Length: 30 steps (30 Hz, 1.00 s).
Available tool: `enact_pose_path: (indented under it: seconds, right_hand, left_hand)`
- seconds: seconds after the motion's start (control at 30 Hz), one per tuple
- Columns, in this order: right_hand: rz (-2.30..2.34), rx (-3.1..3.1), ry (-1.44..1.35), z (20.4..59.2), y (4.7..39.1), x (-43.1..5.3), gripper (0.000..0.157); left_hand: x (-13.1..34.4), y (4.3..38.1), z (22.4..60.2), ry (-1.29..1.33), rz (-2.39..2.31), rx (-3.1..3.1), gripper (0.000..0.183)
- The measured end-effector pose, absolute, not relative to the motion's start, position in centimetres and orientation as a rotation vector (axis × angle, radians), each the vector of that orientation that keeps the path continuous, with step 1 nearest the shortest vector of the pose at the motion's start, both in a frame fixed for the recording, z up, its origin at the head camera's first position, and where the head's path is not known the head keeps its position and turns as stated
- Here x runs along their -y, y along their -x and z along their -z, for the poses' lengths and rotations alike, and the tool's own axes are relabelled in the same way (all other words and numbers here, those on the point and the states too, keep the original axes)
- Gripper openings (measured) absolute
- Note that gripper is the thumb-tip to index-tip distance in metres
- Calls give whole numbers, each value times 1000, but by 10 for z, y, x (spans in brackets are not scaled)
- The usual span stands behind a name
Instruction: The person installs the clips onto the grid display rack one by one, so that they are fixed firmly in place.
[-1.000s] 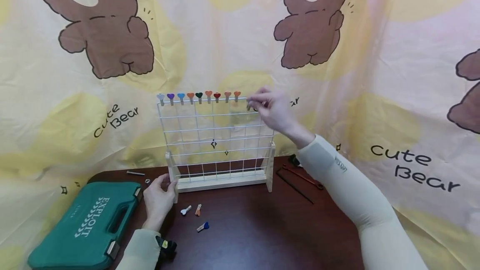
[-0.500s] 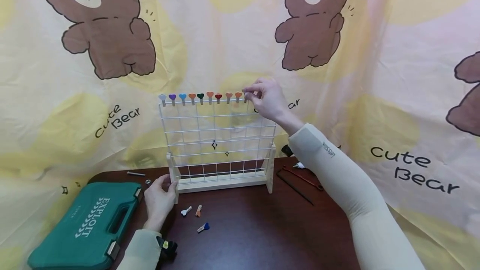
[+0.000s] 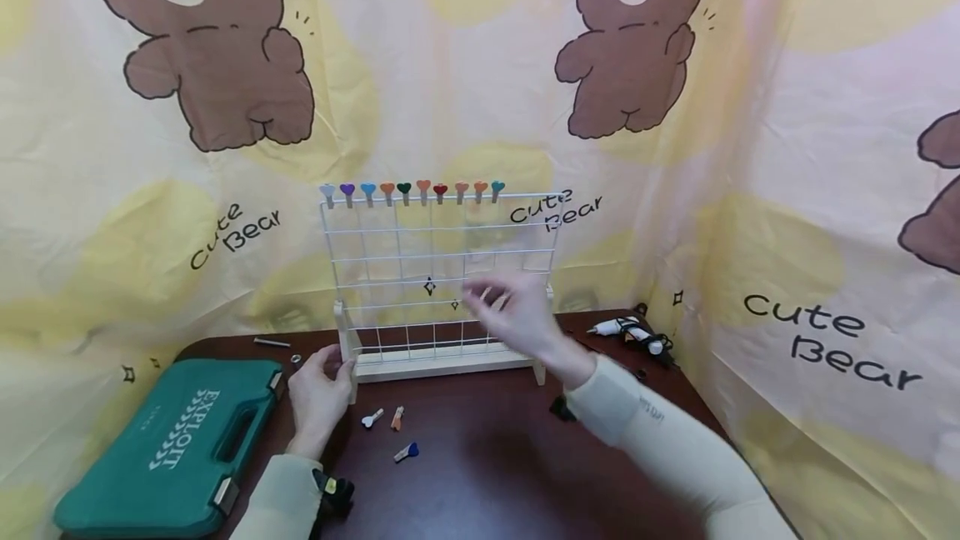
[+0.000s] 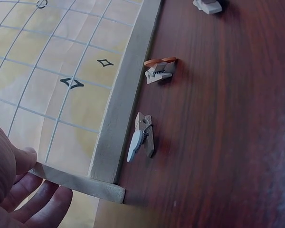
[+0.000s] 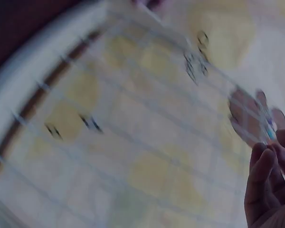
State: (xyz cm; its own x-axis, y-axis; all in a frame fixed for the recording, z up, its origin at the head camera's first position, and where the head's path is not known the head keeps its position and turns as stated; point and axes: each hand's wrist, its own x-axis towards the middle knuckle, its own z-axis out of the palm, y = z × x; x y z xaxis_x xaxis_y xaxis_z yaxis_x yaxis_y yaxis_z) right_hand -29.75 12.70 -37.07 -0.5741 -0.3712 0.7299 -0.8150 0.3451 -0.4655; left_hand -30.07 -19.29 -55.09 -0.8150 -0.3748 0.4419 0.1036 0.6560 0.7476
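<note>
My left hand point(image 3: 318, 397) grips the left wooden upright point(image 4: 80, 183) of a wire grid rack, thumb on one side and fingers on the other. Clipped along the rack's top wire is a row of heart clothespins, from pale blue at the left to a teal clothespin point(image 3: 497, 189). My right hand point(image 3: 517, 315), blurred, is in front of the wire grid point(image 3: 412, 256), fingers loosely bent and nothing visible between them. On the table by the rack's wooden base bar point(image 3: 442, 364) lie a white clothespin point(image 3: 372, 419), an orange clothespin point(image 4: 159, 70) and a blue clothespin point(image 3: 407, 452).
A green tool case point(image 3: 165, 448) lies at the left of the dark table point(image 3: 465, 490). Behind it are a metal rod point(image 3: 272, 343) and a small ring point(image 3: 296, 359). A white glue gun point(image 3: 626, 328) with a black cord lies back right. A bear-print curtain point(image 3: 465, 65) hangs behind.
The right hand has let go of the teal clothespin, which now sits on the top wire, and has moved down in front of the grid. The left hand has stayed on the rack.
</note>
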Motion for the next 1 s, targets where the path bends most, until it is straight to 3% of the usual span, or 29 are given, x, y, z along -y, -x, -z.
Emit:
enact_pose_path:
  seconds: [0.23,0.4,0.63,1.0]
  right_hand:
    - [-778,2576,-1403,478,290,-87,17]
    - [-474,2818,-1441,522,288,-64,20]
    - [-385,2854,-1367,540,280,-46,6]
    - [-740,2893,-1278,531,287,-73,8]
  left_hand:
    - [193,302,549,-215,1087,2292,31]
    - [192,303,549,-232,1095,2304,31]
    - [191,302,548,-232,1101,2309,31]
    - [192,300,548,-238,1098,2317,34]
